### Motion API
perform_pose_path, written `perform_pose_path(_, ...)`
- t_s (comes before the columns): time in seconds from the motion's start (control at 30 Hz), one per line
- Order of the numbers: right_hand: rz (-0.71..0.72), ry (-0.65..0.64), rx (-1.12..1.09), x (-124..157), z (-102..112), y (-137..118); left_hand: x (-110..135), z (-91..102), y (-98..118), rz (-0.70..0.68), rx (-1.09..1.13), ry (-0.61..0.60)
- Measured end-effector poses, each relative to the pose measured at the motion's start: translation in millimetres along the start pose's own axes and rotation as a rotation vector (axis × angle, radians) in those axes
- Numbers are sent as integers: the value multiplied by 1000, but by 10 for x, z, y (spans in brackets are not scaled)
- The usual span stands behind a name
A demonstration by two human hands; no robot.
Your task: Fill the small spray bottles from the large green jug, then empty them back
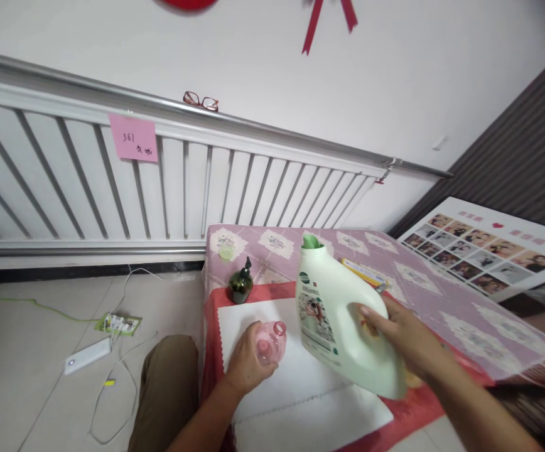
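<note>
My right hand [397, 336] grips the handle of a large pale green detergent jug [333, 314] with a green cap, held tilted above the table. Wrapped in my left hand [247, 364] is a small clear pink bottle [272, 339], open mouth facing the jug, resting over a white cloth [301, 389]. A dark green pump bottle [240, 284] stands just behind the pink one. A small pale green cap [226, 253] lies near the table's far left corner.
The low table has a pink patterned cover [442, 295]. A white radiator [65, 188] with a pink note and red glasses [200, 100] lines the wall. Cables and a power strip [86, 356] lie on the floor left. A photo board [484, 248] leans at right.
</note>
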State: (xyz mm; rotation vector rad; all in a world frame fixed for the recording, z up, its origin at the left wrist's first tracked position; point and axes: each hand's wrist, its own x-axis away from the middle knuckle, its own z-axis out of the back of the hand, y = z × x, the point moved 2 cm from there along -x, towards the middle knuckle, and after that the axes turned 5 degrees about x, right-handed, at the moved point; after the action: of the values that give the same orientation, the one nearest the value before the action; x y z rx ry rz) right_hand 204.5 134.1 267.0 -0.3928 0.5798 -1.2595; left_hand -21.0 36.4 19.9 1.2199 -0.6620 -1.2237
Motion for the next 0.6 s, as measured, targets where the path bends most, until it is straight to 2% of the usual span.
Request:
perform_pose_path(0.03, -28, -38, -59, 22, -127, 30, 8, -4, -6, 12, 2, 1)
perform_pose_path(0.07, -56, -17, -104, 47, -250, 65, 15, -6, -10, 19, 3, 4)
perform_pose_path(0.17, -115, 159, -217, 156, -634, 183, 35, -10, -19, 29, 5, 13)
perform_pose_path(0.27, -135, 234, -261, 313, -1033, 301, 46, -20, -39, 20, 4, 15)
perform_pose_path(0.37, -151, 281, -290, 508, -1332, 413, 52, -31, -66, -23, -10, 32)
perform_pose_path(0.47, -167, 285, -305, 700, -1440, 503, 59, -36, -82, -65, -43, 38)
perform_pose_path(0.6, -113, 206, -285, 824, -1254, 644, 71, -41, -93, -83, -84, 15)
